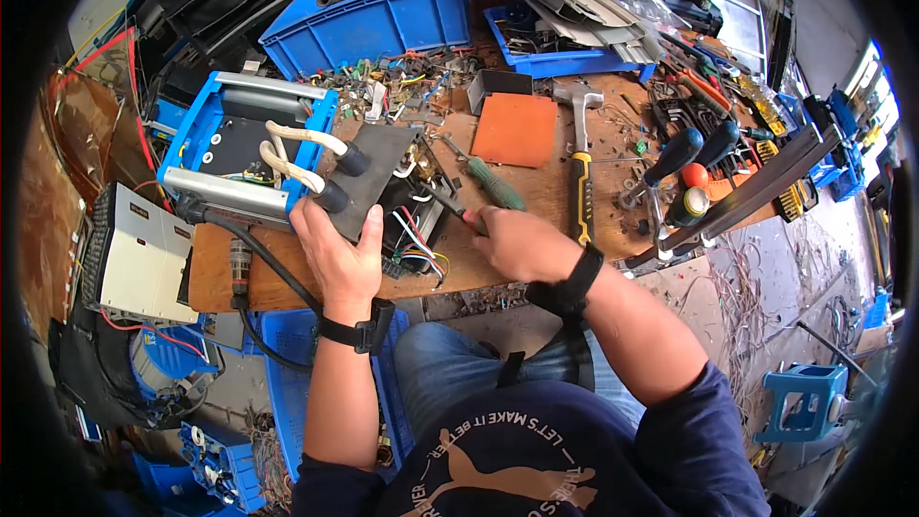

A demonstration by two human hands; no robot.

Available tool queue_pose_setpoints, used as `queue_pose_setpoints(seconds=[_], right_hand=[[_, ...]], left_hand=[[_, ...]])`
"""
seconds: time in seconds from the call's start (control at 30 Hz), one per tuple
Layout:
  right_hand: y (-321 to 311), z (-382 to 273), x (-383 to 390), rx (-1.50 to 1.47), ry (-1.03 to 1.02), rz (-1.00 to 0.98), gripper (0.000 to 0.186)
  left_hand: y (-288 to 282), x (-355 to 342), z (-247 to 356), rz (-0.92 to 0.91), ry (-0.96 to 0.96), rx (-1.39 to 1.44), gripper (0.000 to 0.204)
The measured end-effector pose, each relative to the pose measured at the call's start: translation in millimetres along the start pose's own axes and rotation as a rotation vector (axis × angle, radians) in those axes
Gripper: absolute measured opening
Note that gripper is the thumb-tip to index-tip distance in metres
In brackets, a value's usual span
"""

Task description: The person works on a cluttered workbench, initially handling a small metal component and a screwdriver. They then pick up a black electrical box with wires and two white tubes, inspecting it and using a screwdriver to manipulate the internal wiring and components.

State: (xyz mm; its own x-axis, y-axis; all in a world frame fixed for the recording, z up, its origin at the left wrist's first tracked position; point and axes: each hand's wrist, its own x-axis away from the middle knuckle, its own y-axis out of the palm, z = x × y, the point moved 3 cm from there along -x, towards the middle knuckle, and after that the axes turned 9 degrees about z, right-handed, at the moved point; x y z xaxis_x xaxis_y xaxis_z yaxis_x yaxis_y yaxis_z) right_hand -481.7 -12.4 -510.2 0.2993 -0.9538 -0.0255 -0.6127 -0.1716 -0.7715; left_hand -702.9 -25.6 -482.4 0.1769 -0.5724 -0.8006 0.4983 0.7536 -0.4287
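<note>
My left hand (337, 257) grips the near edge of a dark flat panel (371, 170), with the thumb on its face and the fingers round the side next to a black cable fitting. Two thick white cables (304, 137) run from fittings on this panel into a blue-framed metal housing (230, 193). Behind the panel, on its right, sit circuit parts and loose coloured wires (417, 247). My right hand (525, 245) is closed around a screwdriver (452, 203), its dark shaft pointing into those parts. The palm hides most of its handle.
Right of my hands lie a green-handled screwdriver (496, 184), an orange sheet (517, 129) and a hammer (580, 182). Metal bars (747, 196) and many hand tools crowd the table's right side. Blue crates (369, 31) and scattered small parts stand behind. A black cable (263, 249) crosses the left edge.
</note>
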Motion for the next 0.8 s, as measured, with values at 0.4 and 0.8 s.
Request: queue_pose_setpoints(seconds=[0.4, 0.8], right_hand=[[9.7, -16.1, 39.3, 0.431, -0.113, 0.221, 0.017], [23.6, -1.7, 35.6, 0.074, -0.126, 0.265, 0.017]], left_hand=[[2.7, 1.5, -6.3, -0.061, 0.005, 0.032, 0.058], [12.3, 3.4, -16.4, -0.091, 0.034, 0.066, 0.056]])
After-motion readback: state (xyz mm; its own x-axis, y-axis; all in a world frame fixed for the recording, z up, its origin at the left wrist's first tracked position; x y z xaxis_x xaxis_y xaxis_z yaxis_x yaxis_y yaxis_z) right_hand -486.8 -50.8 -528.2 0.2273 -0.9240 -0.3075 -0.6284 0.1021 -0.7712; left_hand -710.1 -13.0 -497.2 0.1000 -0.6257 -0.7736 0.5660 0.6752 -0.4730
